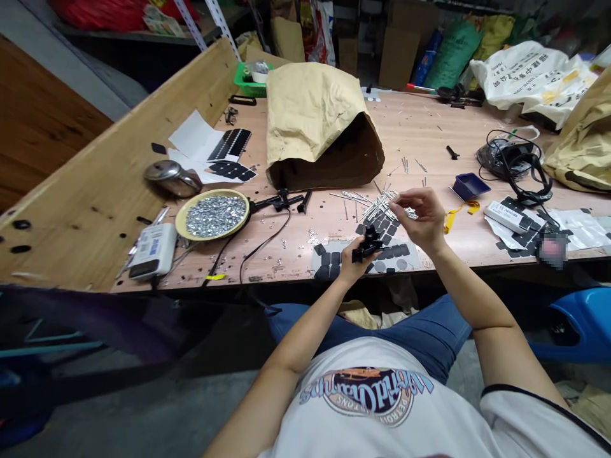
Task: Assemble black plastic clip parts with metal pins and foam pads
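My left hand (352, 266) is closed around a small black plastic part (369, 243) at the table's front edge. Up and to its right, my right hand (424, 219) is raised with thumb and fingertips pinched together; whatever is between them is too small to make out. Just behind the fingertips lies a loose pile of thin metal rods (379, 207), partly hidden by the right hand. Dark adhesive pads (384, 224) lie under and in front of the rods, and a backing sheet with more pads (329, 254) spreads beneath my left hand.
A large paper sack (315, 121) lies open toward me. To the left stand a yellow bowl of small metal pieces (214, 215), a metal cup (172, 178) and a white power bank (153, 251). A blue tray (470, 186) and a headset-like strap (529, 175) sit at right.
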Available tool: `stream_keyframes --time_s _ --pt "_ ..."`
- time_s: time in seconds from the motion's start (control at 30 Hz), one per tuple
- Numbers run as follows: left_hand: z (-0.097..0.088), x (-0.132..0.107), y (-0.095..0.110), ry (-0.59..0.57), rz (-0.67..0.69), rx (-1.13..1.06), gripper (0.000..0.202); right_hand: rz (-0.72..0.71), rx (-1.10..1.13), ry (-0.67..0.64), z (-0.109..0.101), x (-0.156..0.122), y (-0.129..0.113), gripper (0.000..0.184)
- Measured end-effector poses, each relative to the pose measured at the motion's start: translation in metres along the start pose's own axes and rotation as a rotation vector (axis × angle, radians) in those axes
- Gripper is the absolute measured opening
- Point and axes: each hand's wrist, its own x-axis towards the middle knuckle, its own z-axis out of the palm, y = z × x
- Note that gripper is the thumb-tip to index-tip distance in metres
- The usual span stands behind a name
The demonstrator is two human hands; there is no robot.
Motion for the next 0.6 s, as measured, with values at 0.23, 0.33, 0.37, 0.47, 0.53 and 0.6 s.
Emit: stream_keyframes --time_s 0.23,0.33,0.37,0.47,0.53,0.6 --pt "-0.003 -0.002 -0.002 0.014 0.084 0.028 0.031 -0.105 -0.09 -0.132 0.012 -0.006 -0.023 0.006" --pt "-0.005 -0.002 -0.002 0.019 0.078 0.036 0.032 -0.123 -0.128 -0.172 0.013 -0.01 -0.022 0.009" --pt "-0.006 -0.002 -0.002 0.02 0.07 0.037 0.032 -0.134 -0.135 -0.195 0.014 -0.011 -0.022 0.01" --pt "-0.006 -0.001 -0.003 0.022 0.057 0.022 0.033 -0.204 -0.137 -0.271 0.015 -0.012 -0.019 0.013" --pt "-0.007 0.0 -0.004 0.048 0.043 -0.005 0.033 -0.201 -0.157 -0.273 0.015 -0.009 -0.01 0.015" --pt "-0.008 0.001 -0.006 0.09 0.01 -0.047 0.032 -0.125 -0.223 -0.243 0.016 -0.002 0.007 0.021"
